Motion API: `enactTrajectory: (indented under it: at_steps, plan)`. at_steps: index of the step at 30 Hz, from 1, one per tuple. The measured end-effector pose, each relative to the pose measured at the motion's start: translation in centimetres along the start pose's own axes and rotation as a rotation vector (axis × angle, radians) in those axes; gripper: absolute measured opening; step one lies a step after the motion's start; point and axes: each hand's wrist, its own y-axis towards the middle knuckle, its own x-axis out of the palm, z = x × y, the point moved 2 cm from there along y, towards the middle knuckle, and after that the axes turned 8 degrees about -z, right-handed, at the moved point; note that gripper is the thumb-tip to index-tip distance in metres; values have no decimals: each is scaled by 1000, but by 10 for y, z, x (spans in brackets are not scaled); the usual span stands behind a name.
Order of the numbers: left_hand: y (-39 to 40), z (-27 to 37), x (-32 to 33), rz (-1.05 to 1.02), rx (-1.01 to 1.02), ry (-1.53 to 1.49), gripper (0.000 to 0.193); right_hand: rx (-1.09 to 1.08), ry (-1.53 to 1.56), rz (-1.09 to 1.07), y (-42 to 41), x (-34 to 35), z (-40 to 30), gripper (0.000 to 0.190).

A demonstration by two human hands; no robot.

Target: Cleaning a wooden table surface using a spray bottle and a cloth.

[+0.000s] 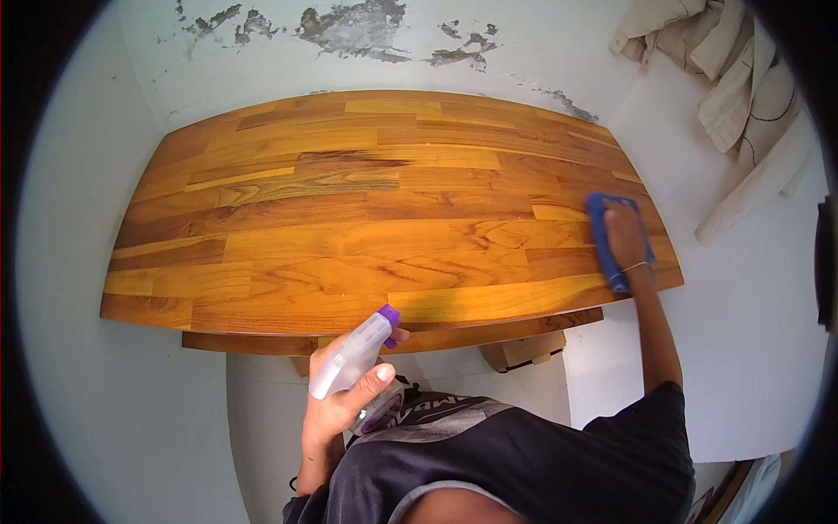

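My left hand (344, 393) grips a spray bottle (350, 350) by the neck, in front of my shirt and just short of the table's near edge. The bottle has a clear white trigger head with a purple nozzle, and its lower part is partly hidden behind my thumb and hand. Off to the right, my right hand (625, 232) presses a blue cloth (599, 232) flat on the tabletop near its right end. That hand is slightly blurred. Beneath the cloth lies a glossy wooden tabletop (366, 255) of joined strips in light and dark brown.
White walls (78, 262) close in the table at the back and both sides; the back one has peeling grey patches (353, 29). Cream-coloured clothing (733, 85) hangs at the upper right. Under the table's front rail (458, 337) stands a cardboard box (524, 352).
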Motion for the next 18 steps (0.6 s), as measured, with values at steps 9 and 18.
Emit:
enactTrajectory:
  at_steps: [9,18]
  plan:
    - [-19,1,-11,176,-14,90,65,-331,274,-235,87,42,-163,48]
    - [-35,-2,-15,214,46,15,57,-72,161,-180,179,105,-159,62]
